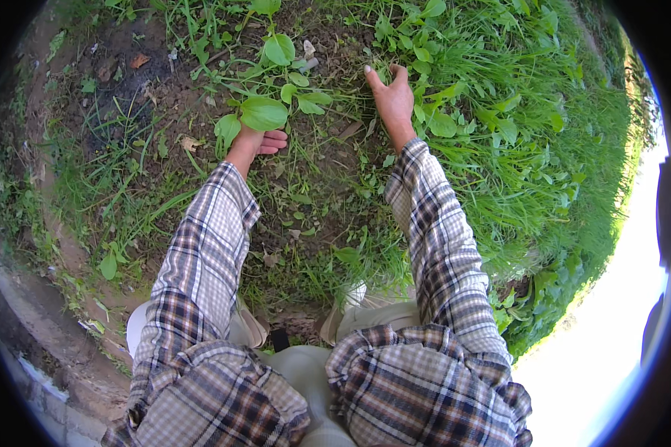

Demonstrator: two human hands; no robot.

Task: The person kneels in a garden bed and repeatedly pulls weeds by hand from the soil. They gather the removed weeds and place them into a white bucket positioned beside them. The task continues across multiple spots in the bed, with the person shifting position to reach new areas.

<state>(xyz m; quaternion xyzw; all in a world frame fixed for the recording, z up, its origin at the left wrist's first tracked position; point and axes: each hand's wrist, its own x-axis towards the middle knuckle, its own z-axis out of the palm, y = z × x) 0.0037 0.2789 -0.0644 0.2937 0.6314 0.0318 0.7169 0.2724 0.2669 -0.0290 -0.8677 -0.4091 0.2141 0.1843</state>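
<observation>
Beneath the broad leaves of a leafy green plant (264, 114) is my left hand (267, 143), its fingers extended toward the right. A leaf covers the thumb and part of the palm, so whether it grips a stem is hidden. My right hand (394, 103) reaches to the border between bare soil and thick grass, thumb and forefinger spread apart. Nothing shows between them, and small weeds (377, 62) lie just beyond its fingertips. Between the two hands, brown soil (341, 125) carries cut or wilted stems and dry bits.
Dense tall grass (509, 162) fills the right side. Dark, damp-looking soil (128, 95) and a dry orange leaf (140, 60) lie at upper left. A pale grey stub (308, 65) rests near the plant. A masonry edge (50, 396) runs along the lower left.
</observation>
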